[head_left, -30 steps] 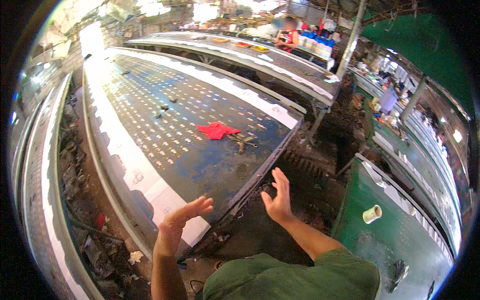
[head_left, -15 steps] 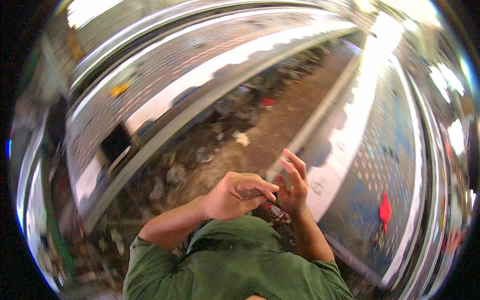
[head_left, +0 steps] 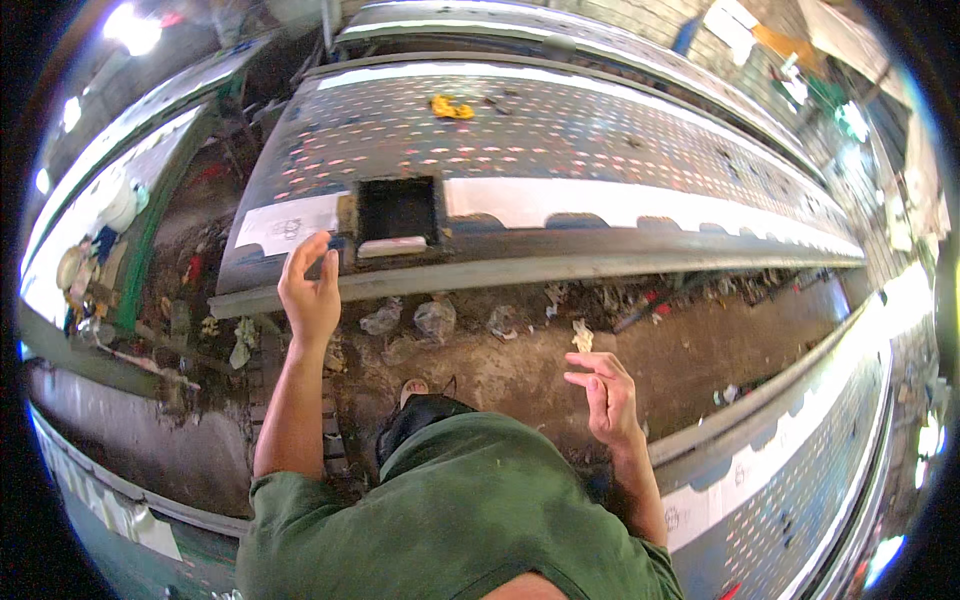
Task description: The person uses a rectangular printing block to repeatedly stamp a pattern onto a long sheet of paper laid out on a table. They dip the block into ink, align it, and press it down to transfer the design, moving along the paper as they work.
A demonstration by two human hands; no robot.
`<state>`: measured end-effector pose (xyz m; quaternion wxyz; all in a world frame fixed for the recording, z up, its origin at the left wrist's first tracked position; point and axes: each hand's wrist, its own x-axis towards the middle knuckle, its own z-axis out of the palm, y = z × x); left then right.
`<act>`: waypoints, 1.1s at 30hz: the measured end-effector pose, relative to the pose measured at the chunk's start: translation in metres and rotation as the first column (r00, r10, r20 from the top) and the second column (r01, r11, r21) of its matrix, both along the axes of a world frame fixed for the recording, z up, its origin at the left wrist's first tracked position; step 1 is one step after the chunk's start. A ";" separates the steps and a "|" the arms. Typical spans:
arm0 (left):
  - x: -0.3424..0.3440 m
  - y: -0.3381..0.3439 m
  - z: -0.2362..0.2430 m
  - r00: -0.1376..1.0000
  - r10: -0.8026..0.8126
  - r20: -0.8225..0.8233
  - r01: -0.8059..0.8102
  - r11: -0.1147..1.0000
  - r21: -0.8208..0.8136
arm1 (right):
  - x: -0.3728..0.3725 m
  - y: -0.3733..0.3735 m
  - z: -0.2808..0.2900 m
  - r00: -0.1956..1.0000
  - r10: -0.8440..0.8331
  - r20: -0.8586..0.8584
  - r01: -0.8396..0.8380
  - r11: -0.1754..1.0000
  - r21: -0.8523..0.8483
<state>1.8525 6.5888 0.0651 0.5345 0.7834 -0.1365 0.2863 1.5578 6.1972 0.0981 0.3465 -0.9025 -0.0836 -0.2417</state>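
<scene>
My left hand (head_left: 312,290), fingers spread, reaches the long perforated metal table (head_left: 560,150) beside its square dark opening (head_left: 397,208); my right hand (head_left: 605,395) hangs half-curled, empty.

We stand on a brown dirt floor (head_left: 640,350) strewn with scraps of litter (head_left: 435,320), between long grey metal tables (head_left: 560,140) patterned with rows of small pale marks. One table has a square dark opening (head_left: 397,208). A yellow rag (head_left: 450,106) lies farther back. Bright daylight (head_left: 130,30) glares at the upper left.
</scene>
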 end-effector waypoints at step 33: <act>0.134 -0.256 -0.094 0.951 -0.091 -0.295 0.038 0.983 -0.182 | 0.274 -0.123 -0.110 0.905 -0.027 -0.425 0.272 0.805 0.527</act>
